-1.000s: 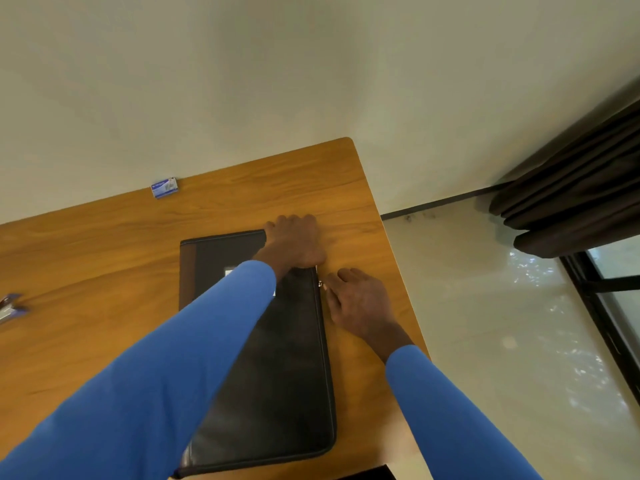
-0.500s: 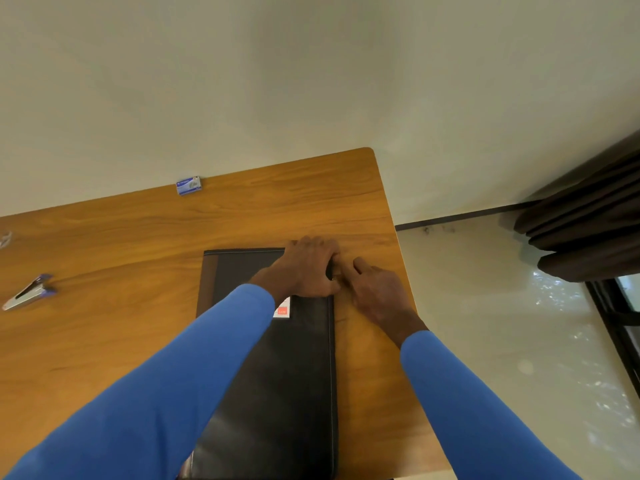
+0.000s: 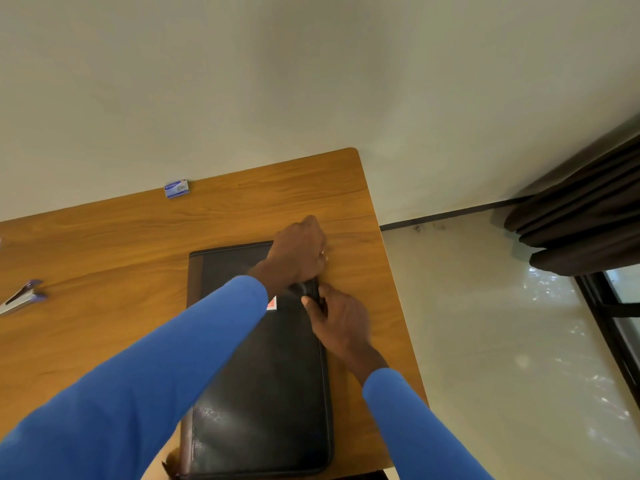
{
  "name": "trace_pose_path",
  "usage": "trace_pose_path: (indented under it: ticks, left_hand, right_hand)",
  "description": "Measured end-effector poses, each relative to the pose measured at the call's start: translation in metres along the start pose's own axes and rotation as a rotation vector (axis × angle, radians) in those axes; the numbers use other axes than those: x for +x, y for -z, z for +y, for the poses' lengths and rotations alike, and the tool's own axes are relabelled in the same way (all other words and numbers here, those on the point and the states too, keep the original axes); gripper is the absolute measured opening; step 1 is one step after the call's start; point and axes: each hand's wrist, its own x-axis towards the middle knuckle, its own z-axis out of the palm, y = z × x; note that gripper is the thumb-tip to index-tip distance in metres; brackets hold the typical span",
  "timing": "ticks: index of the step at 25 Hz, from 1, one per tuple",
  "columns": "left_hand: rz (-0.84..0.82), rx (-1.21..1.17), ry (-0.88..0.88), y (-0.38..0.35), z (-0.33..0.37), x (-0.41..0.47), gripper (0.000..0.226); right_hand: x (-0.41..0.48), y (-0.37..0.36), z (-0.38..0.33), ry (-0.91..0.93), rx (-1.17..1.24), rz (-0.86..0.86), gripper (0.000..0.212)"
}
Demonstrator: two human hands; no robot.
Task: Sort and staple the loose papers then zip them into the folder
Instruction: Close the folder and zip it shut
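right hand has slid back down, thumb now pinching the right edge of the black folder at lower centre of the frame. left hand curls over its upper right corner, gripping it.

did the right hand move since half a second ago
Yes. The right hand has slid back toward the person along the right edge of the folder, away from its far right corner.

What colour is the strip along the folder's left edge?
Brown strip, on a black folder; clearest in the head view.
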Motion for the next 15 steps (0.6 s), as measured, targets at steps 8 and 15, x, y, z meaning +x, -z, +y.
trace_pose_path:
  ticks: [8, 15]
  left_hand:
    - [0.277, 0.374, -0.151, 0.046, 0.025, -0.02, 0.026]
    - [0.426, -0.143, -0.125, 0.126, 0.003, -0.049, 0.023]
  right_hand:
    - [0.008, 0.033, -0.019, 0.035, 0.185, 0.133, 0.023]
    - [-0.014, 0.107, -0.089, 0.18, 0.018, 0.251, 0.02]
